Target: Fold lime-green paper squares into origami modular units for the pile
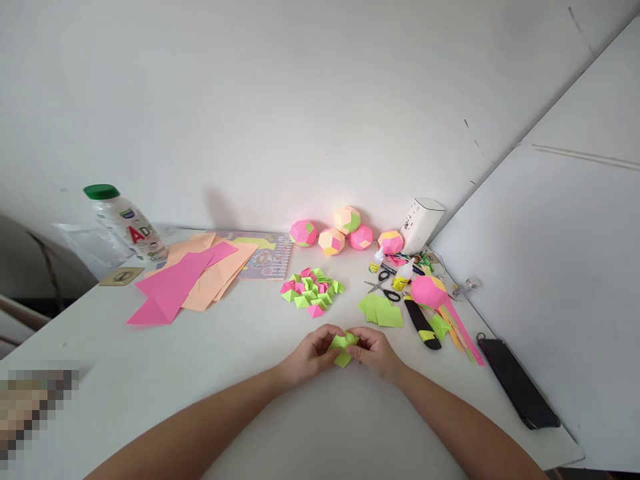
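Observation:
A small green paper square (pixel 343 359), partly folded, is pinched between my two hands above the white table. My left hand (pixel 314 353) grips its left edge with thumb and fingers, and my right hand (pixel 374 351) grips the right side. Fingers cover part of the folds. Just beyond my hands lies a heap of folded green and pink paper pieces (pixel 311 291). To the right of that heap, several flat green paper squares (pixel 381 312) overlap on the table.
Scissors (pixel 384 288), glue bottles (pixel 401 276), a black-yellow cutter (pixel 423 325) and a black phone (pixel 520 383) lie to the right. Several paper balls (pixel 332 241) stand by the wall. Pink sheets (pixel 175 283), a notebook (pixel 280 257) and a green-capped bottle (pixel 131 225) are left.

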A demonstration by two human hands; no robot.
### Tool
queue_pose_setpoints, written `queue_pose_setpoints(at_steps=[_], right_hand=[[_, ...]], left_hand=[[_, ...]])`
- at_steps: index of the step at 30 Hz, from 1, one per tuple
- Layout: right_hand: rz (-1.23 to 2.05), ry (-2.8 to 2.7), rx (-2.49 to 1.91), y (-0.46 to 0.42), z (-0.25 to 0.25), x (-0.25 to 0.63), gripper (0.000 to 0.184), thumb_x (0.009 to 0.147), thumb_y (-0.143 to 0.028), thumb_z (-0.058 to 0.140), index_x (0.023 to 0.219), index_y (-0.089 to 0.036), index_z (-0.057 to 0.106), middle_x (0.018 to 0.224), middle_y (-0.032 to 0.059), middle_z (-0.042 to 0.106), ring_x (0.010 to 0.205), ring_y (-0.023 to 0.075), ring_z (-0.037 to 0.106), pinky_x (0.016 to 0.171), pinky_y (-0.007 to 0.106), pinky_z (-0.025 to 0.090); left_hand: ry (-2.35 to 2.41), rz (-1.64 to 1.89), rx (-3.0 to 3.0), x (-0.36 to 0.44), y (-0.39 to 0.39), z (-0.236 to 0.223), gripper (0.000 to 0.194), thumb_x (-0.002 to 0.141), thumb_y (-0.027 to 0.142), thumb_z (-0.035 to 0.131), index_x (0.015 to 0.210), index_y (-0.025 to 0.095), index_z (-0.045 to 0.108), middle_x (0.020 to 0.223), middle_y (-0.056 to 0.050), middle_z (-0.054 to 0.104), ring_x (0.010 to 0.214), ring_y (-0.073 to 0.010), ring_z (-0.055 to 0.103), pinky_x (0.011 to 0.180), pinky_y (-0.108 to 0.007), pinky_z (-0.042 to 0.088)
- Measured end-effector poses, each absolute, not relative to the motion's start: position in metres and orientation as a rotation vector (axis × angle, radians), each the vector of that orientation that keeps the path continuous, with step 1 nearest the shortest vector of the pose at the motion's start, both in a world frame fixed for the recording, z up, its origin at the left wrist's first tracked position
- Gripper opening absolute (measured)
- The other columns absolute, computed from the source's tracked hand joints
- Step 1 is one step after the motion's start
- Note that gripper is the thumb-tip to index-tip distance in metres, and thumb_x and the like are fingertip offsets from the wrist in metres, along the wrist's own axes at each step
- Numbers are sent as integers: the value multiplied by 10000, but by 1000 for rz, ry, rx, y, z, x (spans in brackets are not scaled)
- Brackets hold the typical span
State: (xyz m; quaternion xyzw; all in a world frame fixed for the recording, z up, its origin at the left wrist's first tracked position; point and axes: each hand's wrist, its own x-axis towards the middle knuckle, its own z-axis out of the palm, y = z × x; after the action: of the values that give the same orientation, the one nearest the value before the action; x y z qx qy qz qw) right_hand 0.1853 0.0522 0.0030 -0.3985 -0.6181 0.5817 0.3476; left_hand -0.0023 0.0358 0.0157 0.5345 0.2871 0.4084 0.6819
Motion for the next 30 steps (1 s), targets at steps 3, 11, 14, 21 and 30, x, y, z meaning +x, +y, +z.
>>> queue_pose_setpoints(at_steps=[3,11,14,21,30], right_hand=[[1487,-1645,-1027,52,1,186,361,725,-342,670,1039,-169,626,704,2,609,508,91,489,476,224,412],[1444,-1630,-980,51,-1,189,341,799,-339,587,1098,-176,587,653,-11,590,487,89,516,523,251,465],[1421,-1634,-979,50,0,188,337,797,-337,587,1092,-175,588,645,-12,591,477,89,516,515,251,472],[1380,-1629,-988,49,0,187,214,771,-306,620,936,-172,642,684,11,614,508,98,536,499,236,479],[1299,-1653,-1024,49,-2,187,187,749,-277,642,902,-174,672,655,12,639,460,100,545,463,230,471]], left_hand=[[666,895,1216,-2,36,14,435,736,378,635,1119,211,513,1005,-65,619,886,-191,596,750,-323,460],[684,924,1141,-2,40,13,501,725,392,644,1163,191,511,869,-41,654,801,-182,613,728,-329,465],[689,902,1161,-2,40,11,524,739,389,632,1203,201,479,850,-29,636,778,-165,600,703,-308,459],[714,899,1267,-3,42,4,384,739,380,629,1074,200,575,912,-36,568,800,-160,556,689,-289,447],[769,875,1290,-4,42,7,357,735,351,630,1060,206,591,875,-11,509,729,-130,527,641,-261,430]])
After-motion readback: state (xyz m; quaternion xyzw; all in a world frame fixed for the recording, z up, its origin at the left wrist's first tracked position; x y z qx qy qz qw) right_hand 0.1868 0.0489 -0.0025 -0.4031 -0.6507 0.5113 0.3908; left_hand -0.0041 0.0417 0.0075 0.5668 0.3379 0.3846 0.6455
